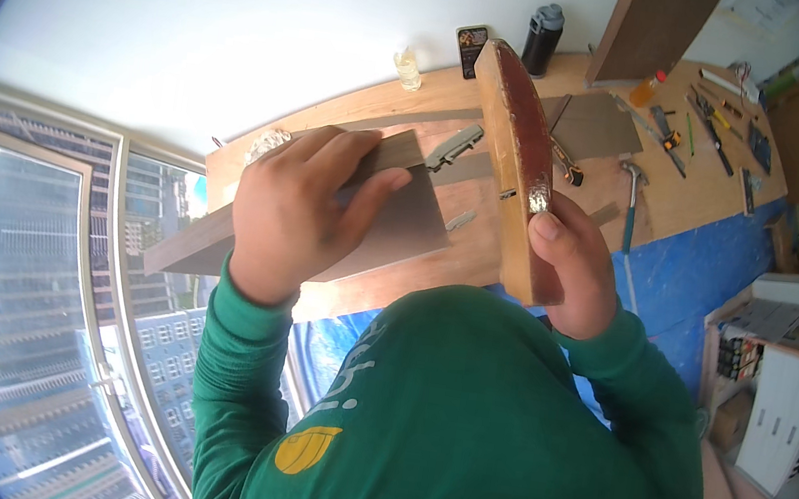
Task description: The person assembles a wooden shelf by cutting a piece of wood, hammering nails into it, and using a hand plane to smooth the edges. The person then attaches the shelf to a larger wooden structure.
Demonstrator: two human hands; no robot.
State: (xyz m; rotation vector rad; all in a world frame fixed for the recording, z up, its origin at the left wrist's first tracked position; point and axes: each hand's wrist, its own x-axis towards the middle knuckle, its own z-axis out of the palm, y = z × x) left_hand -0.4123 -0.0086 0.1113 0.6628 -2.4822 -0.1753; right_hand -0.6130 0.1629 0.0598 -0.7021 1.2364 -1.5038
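My left hand (300, 201) presses flat on a grey-brown board (403, 220) that lies on the wooden workbench (418, 111). In my right hand (574, 267) I grip the near end of a long wooden tool with a reddish upper face (518, 154), which I take for a plane held on edge. It stands tilted upward just right of the board. A small grey metal tool (455, 146) lies on the bench between the board's far end and the wooden tool. Both arms wear green sleeves.
A hammer (632, 194), screwdrivers and other hand tools (714, 119) lie on the bench's right part beside a grey sheet (593, 124). A black bottle (542, 38) and a clear jar (407, 67) stand by the wall. Blue floor covering (690, 263), large windows (39, 303) on the left.
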